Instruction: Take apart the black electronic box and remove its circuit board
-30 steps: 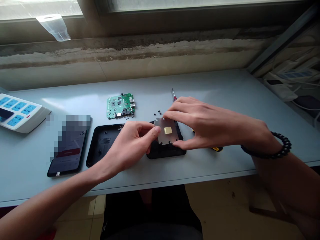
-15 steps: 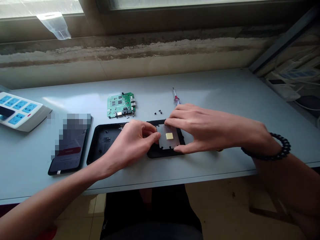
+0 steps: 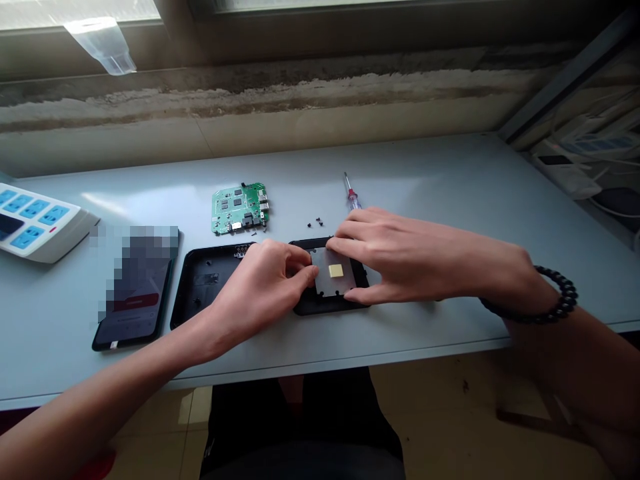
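Lowered flat on black case point(image 3: 313, 306), metal plate point(image 3: 325, 283) sits square — left hand point(image 3: 260, 293) and right hand point(image 3: 395, 260) pinch it.

The left hand point(image 3: 257, 293) is held curled, with its fingertips point(image 3: 313, 272) turned toward the right hand point(image 3: 405, 260). The right hand is kept spread and arched, its fingers point(image 3: 350, 230) and thumb point(image 3: 357, 297) angled down and inward.

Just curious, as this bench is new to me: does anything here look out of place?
A few tiny black screws lie loose on the table, near a green circuit board that sits outside the open black casing. Nothing holds them.
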